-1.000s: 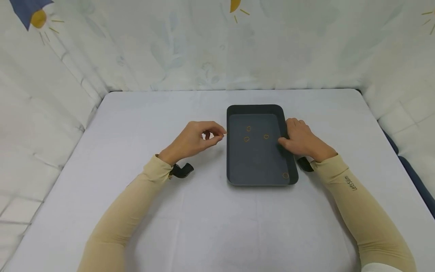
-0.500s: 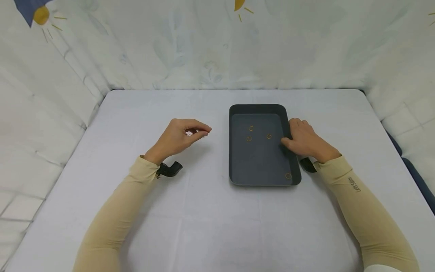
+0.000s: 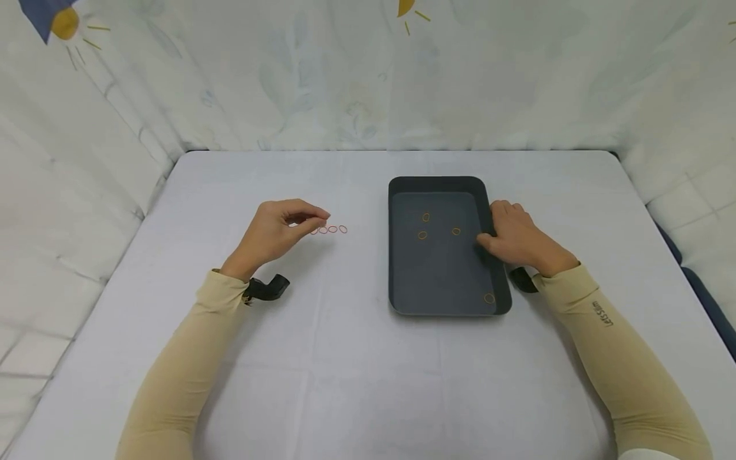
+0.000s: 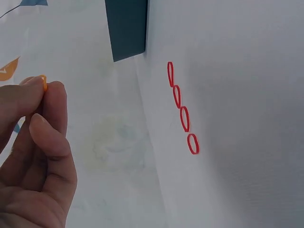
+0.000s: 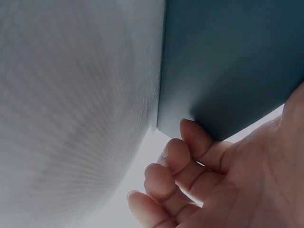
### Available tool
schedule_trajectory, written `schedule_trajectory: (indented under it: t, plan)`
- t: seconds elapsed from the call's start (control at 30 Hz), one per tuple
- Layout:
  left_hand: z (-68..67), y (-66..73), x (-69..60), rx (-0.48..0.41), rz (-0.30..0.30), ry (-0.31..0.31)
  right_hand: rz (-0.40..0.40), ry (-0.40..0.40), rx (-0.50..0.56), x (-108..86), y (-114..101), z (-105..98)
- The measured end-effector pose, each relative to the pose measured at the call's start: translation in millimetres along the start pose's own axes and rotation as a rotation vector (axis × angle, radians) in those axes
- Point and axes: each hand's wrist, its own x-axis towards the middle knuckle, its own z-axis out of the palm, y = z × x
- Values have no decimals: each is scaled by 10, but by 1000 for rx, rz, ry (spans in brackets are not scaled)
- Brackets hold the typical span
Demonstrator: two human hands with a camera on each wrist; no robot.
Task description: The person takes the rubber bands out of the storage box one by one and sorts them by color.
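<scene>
While the right hand [image 3: 514,237] grips the tray [image 3: 437,275], I'd guess to steady it, the left hand [image 3: 271,230] pinches an orange ring [image 4: 45,85] near four red rings [image 4: 184,107].

Beige sleeves [image 3: 181,361], dark lettering [image 3: 602,314], black wrist devices [image 3: 267,289]

A white-covered table [image 3: 356,383] shows faint fold lines. Behind its far edge hangs a pale curtain [image 3: 494,83] with faded leaf prints and a yellow sun [image 3: 405,6] (only its lower part shows). Beyond the table's far left corner, another sun [image 3: 65,23] adjoins a blue patch [image 3: 40,16]. Past the table's right edge stand dark blue shapes [image 3: 714,313].
</scene>
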Motion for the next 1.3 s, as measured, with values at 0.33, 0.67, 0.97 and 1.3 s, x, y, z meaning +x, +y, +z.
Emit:
schedule_trajectory:
  t: [0.33,0.67,0.97,1.3]
  plan:
    - [-54,-206,-23,-20,-68,-13,4,0,6,-5,-6,-2]
    - [-105,-384,-5,-3,-212,-27,-1,1,11,-8,9,-1]
    - [-124,-498,9,96,-355,-87,-4,9,6,-6,-10,-7]
    - [-125,-505,26,158,-385,-157,-2,-3,18,-12,-4,-8]
